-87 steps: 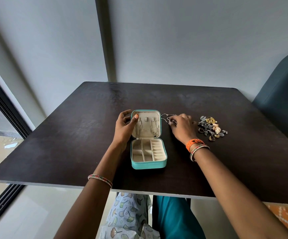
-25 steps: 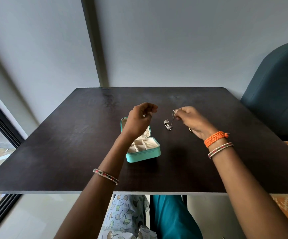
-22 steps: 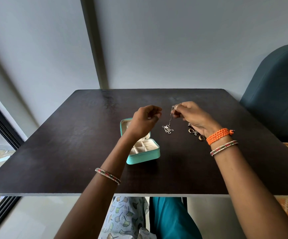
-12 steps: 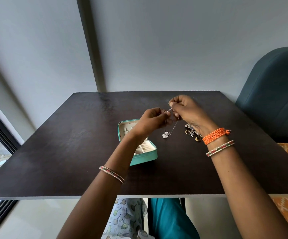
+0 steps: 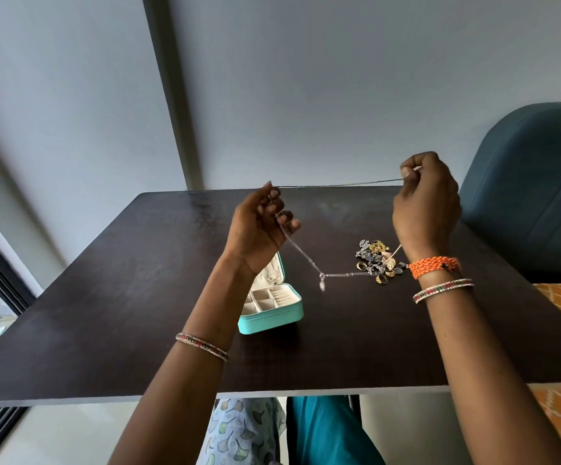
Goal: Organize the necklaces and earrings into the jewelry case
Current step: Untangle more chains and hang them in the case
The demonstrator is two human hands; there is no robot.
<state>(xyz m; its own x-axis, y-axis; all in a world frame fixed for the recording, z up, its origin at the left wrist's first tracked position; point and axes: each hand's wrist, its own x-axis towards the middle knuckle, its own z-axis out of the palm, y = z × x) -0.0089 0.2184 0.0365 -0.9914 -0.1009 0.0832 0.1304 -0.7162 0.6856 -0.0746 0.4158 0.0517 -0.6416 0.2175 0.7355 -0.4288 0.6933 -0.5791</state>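
Open teal jewelry case (image 5: 272, 305) sitting near table's (image 5: 104, 313) front edge. Left hand (image 5: 259, 226) pinching silver necklace (image 5: 339, 185), right hand (image 5: 425, 199) pinching other end; chain stretching level between, pendant (image 5: 321, 284) dangling right of case, left hand nearer.

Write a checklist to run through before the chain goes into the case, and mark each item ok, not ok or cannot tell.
1. Both hands grip the chain: left hand and right hand each pinch it. Ok.
2. Chain free of knots: top span taut, the rest too fine to judge. Cannot tell.
3. Pendant clear of the pile: the lower strand runs toward it. Cannot tell.
4. Case open: lid up. Ok.
5. Trays free: the visible ones look empty. Ok.
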